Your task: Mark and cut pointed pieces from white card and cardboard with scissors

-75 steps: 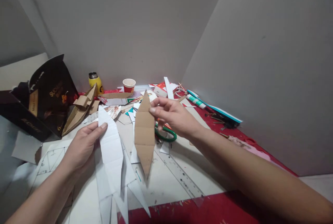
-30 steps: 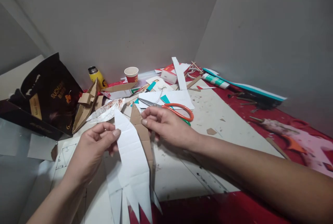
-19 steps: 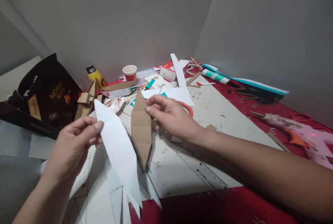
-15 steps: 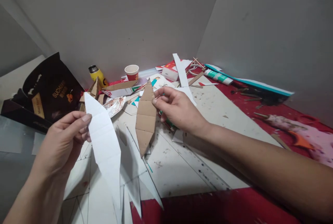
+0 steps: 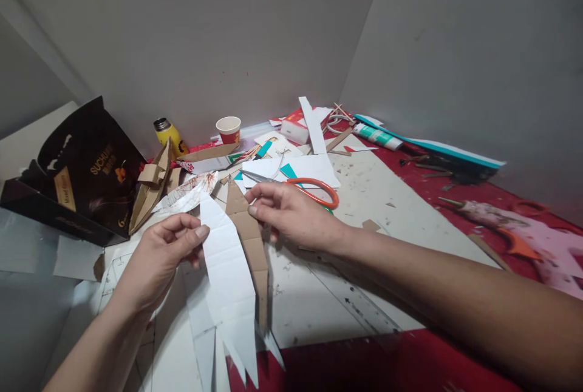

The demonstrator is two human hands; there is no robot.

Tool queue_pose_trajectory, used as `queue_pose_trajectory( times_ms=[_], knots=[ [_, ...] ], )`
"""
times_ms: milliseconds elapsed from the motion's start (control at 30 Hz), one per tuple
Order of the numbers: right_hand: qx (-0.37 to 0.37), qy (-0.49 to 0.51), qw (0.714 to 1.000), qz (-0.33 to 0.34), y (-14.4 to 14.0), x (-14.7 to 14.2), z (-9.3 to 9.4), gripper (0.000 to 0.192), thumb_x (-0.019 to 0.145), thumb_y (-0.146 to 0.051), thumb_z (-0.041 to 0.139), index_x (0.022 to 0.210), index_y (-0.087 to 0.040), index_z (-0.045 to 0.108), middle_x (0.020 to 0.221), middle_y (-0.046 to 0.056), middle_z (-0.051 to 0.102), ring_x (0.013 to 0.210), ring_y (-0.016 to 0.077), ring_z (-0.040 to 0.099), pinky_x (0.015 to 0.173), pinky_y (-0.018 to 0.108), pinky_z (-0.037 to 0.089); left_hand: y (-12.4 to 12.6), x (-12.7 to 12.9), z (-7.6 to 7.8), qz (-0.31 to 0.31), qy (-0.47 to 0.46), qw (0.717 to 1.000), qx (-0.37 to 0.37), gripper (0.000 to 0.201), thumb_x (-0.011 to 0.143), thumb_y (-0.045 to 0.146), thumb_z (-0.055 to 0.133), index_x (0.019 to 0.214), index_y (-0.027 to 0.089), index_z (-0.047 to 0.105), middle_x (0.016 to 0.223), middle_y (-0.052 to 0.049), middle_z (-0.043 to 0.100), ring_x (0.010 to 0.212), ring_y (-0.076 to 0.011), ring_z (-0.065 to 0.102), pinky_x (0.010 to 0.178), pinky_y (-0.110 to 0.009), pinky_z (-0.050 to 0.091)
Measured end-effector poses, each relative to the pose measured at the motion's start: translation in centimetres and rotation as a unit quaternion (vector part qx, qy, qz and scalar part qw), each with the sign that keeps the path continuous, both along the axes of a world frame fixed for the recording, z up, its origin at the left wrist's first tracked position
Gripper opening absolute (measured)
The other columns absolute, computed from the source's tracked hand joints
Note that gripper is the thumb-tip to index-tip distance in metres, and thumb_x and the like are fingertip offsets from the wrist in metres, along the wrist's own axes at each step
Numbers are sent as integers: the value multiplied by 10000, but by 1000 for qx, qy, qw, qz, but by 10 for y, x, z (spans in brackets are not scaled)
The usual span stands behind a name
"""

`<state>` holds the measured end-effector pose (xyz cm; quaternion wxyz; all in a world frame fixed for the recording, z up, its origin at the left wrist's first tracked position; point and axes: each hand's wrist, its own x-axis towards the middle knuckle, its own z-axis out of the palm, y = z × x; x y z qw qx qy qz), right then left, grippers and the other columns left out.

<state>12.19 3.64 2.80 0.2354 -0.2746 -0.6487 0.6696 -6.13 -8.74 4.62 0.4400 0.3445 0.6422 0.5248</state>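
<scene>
Fingers of my left hand [image 5: 157, 255] pinch the white card strip [image 5: 228, 270] while my right hand [image 5: 291, 216] grips the brown cardboard strip [image 5: 248, 234], now brought together edge to edge above the table [image 5: 364, 210] after being held apart.

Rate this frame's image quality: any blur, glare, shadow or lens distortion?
Head view: even, dim indoor light, no glare; left hand and right hand sharp, holding the white cutout and brown cardboard cutout; wide-angle stretching at the edges; soft shadow under the right forearm.
</scene>
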Motion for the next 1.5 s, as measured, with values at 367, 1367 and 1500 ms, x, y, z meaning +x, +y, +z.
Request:
queue_pose_trajectory(
  times_ms=[367, 1367, 1500],
  knots=[
    [-12, 25, 999, 32, -5, 0, -4, 92, 842, -125, 534, 897, -183, 578, 600, -72, 500, 514, 89, 512, 395, 154, 454, 1, 12, -12, 5, 33, 999, 10, 167, 740, 300, 805, 741, 184, 684, 552, 47, 618, 477, -77, 535, 466, -166, 462],
    [211, -61, 972, -87, 17, 8, 3, 137, 856, -174, 525, 897, -178, 655, 740, -8, 635, 647, 143, 568, 571, 242, 449, 1, -6, -2, 75, 61, 992, 75, 174, 805, 301, 725, 803, 212, 576, 556, 77, 611, 454, -80, 544, 451, -163, 478],
    [293, -108, 941, -129, 39, 12, 0, 200, 870, -153, 482, 891, -173, 680, 851, 25, 700, 762, 180, 613, 674, 277, 459, 4, -29, 6, 96, 48, 993, 54, 287, 696, 254, 808, 892, 188, 609, 623, 64, 637, 484, -75, 549, 425, -144, 467]
  ],
)
